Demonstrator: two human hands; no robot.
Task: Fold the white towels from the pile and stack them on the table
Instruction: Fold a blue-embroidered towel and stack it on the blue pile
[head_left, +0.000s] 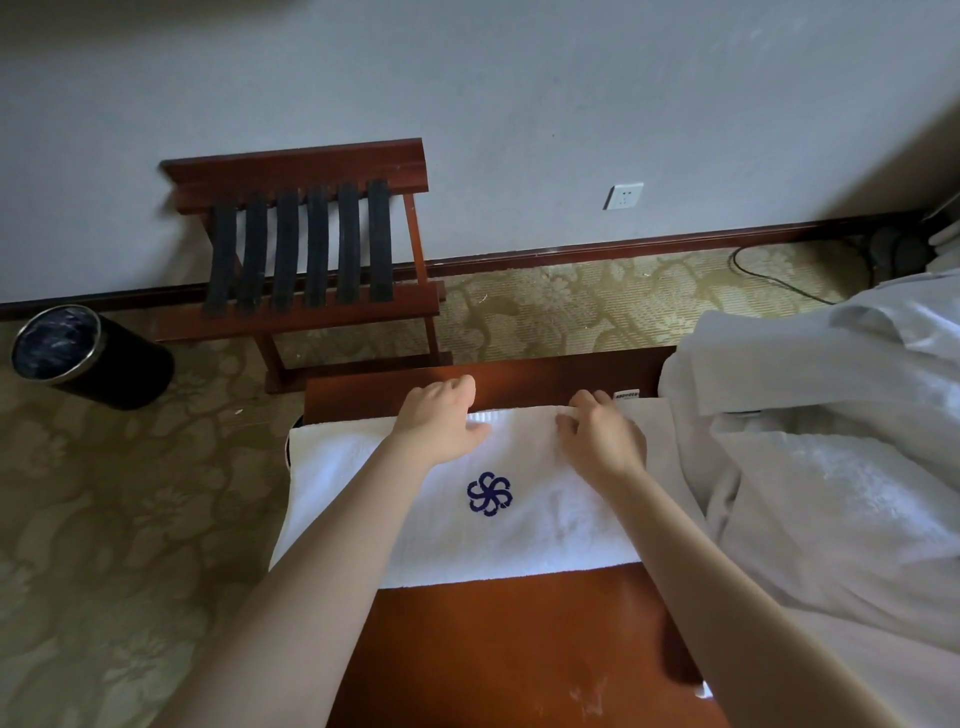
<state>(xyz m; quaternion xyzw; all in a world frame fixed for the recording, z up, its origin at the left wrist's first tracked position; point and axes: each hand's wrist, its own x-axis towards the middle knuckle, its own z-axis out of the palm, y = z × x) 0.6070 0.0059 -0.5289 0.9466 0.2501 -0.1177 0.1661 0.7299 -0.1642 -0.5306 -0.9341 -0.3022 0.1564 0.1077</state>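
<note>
A white towel (540, 525) with a dark blue flower emblem lies spread across the reddish-brown table (498, 649), its left end hanging over the table's side. My left hand (441, 415) rests on the towel's far edge, fingers curled over it. My right hand (597, 431) lies at the same far edge a little to the right, fingers bent and pinching the hem. A pile of white towels (841, 467) sits at the right, touching the spread towel's right end.
A wooden luggage rack (311, 249) with black straps stands against the wall beyond the table. A black waste bin (88, 358) stands on the patterned carpet at left. A wall socket (623, 196) and a cable (769, 275) are at the back right.
</note>
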